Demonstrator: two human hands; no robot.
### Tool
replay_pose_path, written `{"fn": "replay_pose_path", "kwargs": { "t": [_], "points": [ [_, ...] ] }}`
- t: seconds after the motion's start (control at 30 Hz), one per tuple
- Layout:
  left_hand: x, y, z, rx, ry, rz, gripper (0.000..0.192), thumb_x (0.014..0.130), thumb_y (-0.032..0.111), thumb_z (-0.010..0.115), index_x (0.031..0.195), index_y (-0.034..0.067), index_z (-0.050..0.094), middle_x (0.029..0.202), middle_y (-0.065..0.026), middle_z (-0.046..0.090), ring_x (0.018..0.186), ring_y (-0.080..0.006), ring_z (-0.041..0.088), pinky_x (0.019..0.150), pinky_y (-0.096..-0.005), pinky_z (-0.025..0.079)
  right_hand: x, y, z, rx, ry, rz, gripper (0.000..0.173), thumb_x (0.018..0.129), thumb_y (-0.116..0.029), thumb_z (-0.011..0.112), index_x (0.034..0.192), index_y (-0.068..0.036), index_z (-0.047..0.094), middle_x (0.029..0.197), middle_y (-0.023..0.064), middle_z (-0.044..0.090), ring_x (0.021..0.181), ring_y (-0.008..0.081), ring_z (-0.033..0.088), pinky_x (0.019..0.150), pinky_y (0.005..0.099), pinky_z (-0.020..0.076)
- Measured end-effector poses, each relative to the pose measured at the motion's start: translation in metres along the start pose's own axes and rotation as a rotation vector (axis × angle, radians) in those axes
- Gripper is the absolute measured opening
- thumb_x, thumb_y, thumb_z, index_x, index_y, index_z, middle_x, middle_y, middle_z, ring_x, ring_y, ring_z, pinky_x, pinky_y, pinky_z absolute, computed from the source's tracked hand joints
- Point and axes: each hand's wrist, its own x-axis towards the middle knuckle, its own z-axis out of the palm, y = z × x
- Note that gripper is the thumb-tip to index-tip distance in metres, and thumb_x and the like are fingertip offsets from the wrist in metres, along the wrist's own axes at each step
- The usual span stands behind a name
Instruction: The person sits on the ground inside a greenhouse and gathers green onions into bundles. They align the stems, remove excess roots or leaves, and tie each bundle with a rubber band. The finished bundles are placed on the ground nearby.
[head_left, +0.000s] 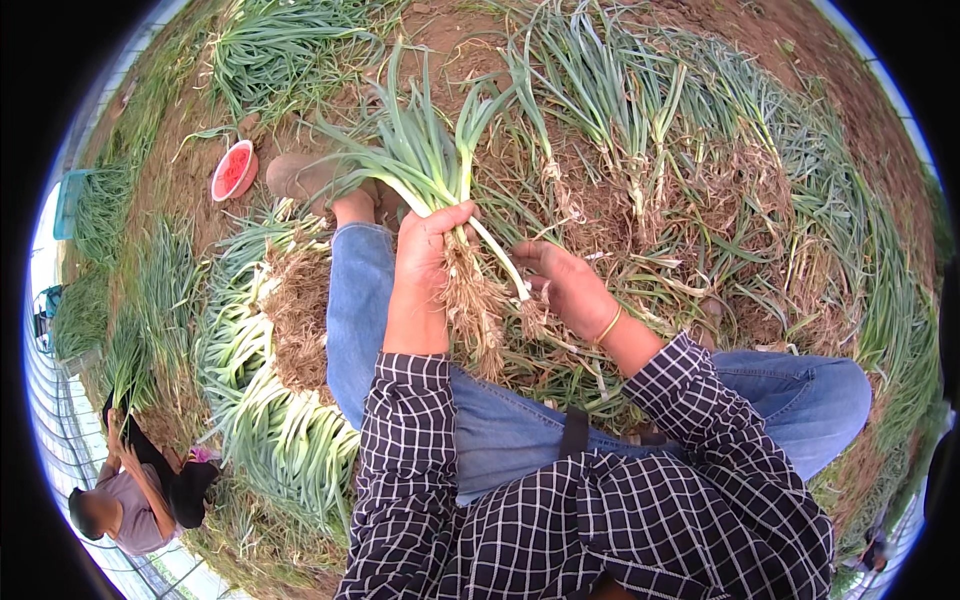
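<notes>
My left hand (427, 244) is closed around a small bunch of green onions (420, 154), held upright in front of my knees. Their leaves fan out above the fist, and brown, stringy roots (472, 307) hang below it. One pale onion stem (499, 251) slants away from the bunch, its root end low and to the right. Beside that root end is my right hand (570, 289), fingers apart and loosely bent, with nothing visibly gripped. Whether its fingertips touch the stem is not clear. Loose onions and dry leaf scraps (667, 285) cover the ground to its right.
Cleaned onions (255, 390) lie in a curved pile, roots inward, left of my leg. A pink bowl (234, 171) holding red strands sits near my shoe (296, 176). More onions (615, 97) are heaped ahead. At far left, another person (135, 495) sits holding onions.
</notes>
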Motion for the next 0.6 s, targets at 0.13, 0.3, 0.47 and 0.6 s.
{"fn": "replay_pose_path", "kwargs": {
  "t": [0.13, 0.3, 0.47, 0.6],
  "points": [
    [-0.003, 0.005, 0.007, 0.041, -0.031, -0.042, 0.025, 0.071, 0.004, 0.067, 0.093, 0.001, 0.055, 0.071, -0.0061, 0.060, 0.050, -0.0118, 0.055, 0.044, -0.0232, 0.045, 0.018, -0.019, 0.005, 0.093, -0.241, 0.199, 0.038, 0.087, -0.037, 0.055, 0.107, -0.004, 0.055, 0.083, 0.0054, 0.061, 0.065, 0.0130, 0.058, 0.052, 0.0256, 0.0455],
    [-0.004, 0.011, 0.013, -0.013, 0.029, 0.037, 0.026, 0.071, 0.003, 0.067, 0.094, -0.002, 0.055, 0.071, -0.0075, 0.060, 0.050, -0.0126, 0.055, 0.044, -0.0223, 0.046, 0.022, 0.003, 0.019, 0.302, -0.002, 0.311, 0.021, 0.090, -0.025, 0.051, 0.095, -0.006, 0.058, 0.060, -0.0003, 0.048, 0.046, 0.0094, 0.045, 0.042, 0.0226, 0.0387],
    [-0.012, 0.038, 0.006, -0.029, 0.130, 0.308, 0.033, 0.076, 0.005, 0.064, 0.104, -0.004, 0.048, 0.073, -0.0095, 0.059, 0.051, -0.0133, 0.054, 0.045, -0.0222, 0.048, 0.023, 0.042, -0.020, -1.122, -0.151, -0.088, 0.021, 0.087, -0.019, 0.050, 0.090, 0.002, 0.055, 0.068, 0.0153, 0.056, 0.064, 0.0300, 0.055, 0.065, 0.0386, 0.0471],
    [-0.009, 0.056, -0.001, -0.140, 0.047, 0.337, 0.027, 0.083, 0.012, 0.059, 0.105, 0.001, 0.048, 0.073, -0.0049, 0.050, 0.066, -0.0124, 0.052, 0.059, -0.0208, 0.048, 0.070, 0.032, -0.081, -1.615, 0.073, -0.070, 0.028, 0.081, -0.017, 0.057, 0.104, -0.003, 0.051, 0.101, 0.0157, 0.054, 0.094, 0.0323, 0.053, 0.082, 0.0393, 0.0447]
  ]
}}
